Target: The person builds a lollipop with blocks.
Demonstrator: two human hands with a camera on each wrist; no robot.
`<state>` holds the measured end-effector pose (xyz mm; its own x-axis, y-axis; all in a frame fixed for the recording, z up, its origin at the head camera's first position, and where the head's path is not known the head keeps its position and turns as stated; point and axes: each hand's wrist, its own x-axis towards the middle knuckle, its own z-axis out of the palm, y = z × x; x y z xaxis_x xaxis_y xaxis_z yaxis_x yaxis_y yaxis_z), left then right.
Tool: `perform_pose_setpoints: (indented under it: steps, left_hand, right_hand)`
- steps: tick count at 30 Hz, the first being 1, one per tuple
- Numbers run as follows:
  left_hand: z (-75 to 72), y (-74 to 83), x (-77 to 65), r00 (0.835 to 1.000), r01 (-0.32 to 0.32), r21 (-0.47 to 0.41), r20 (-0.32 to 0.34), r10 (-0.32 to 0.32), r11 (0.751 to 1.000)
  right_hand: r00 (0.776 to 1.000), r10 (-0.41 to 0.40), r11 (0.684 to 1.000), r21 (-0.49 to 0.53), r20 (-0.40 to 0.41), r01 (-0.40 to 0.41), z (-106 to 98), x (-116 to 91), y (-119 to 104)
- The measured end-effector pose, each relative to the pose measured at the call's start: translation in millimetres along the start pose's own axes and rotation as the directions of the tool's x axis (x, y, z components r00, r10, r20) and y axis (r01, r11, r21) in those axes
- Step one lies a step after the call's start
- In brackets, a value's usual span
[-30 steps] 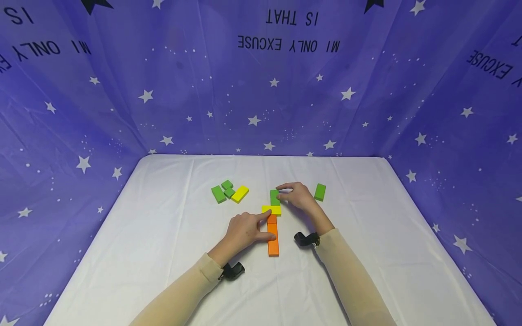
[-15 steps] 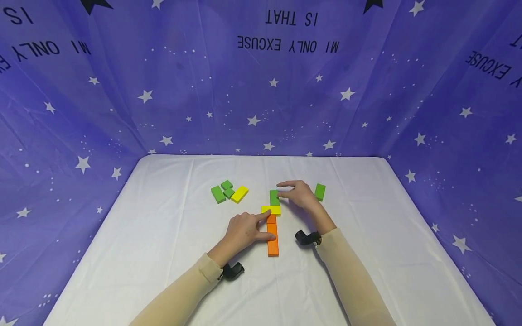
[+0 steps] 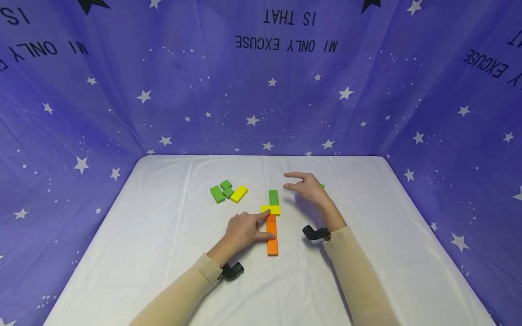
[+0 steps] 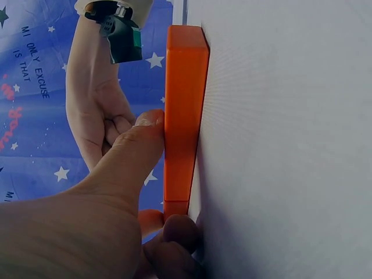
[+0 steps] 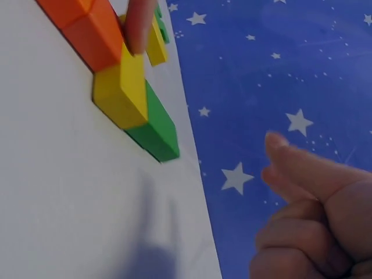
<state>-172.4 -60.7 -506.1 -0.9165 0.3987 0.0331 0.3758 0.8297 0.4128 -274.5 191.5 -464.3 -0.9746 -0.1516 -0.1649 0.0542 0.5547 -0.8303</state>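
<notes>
In the head view a line of blocks lies on the white cloth: a long orange block (image 3: 272, 248), a short orange block (image 3: 271, 218), a crosswise yellow block (image 3: 276, 209) and a green block (image 3: 273, 197) at the far end. My left hand (image 3: 242, 228) touches this line from above, index fingertip at the yellow block and thumb on the long orange one. In the left wrist view that thumb rests on the orange block (image 4: 186, 116). My right hand (image 3: 311, 188) hovers to the right of the green block, thumb and index finger apart, holding nothing.
Left of the line lie a loose yellow block (image 3: 239, 194), a green block (image 3: 218, 194) and two small green blocks (image 3: 226, 184). Another green block (image 3: 322, 186) is mostly hidden behind my right hand. A purple starry curtain (image 3: 253, 99) surrounds the table (image 3: 346, 165).
My right hand has let go of the green block at the line's far end and moved up and to the right, now covering most of the right-hand green block. The left hand stays put.
</notes>
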Motion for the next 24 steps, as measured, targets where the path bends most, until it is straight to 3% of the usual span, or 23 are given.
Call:
perform_pose_setpoints:
  steps: [4,24]
  left_hand:
    - [0.1,-0.8,-0.4,1.0,0.006,0.008,-0.005,-0.006,1.0]
    - [1.9,-0.7,-0.2,1.0,0.0,-0.007,-0.013,0.0,1.0]
  right_hand:
    - [0.999,0.007,0.999,0.043,0.034,-0.009,-8.8,-0.8,2.3]
    - [1.0,-0.019,0.989,0.147,-0.009,0.021,-60.4,-23.2,36.1]
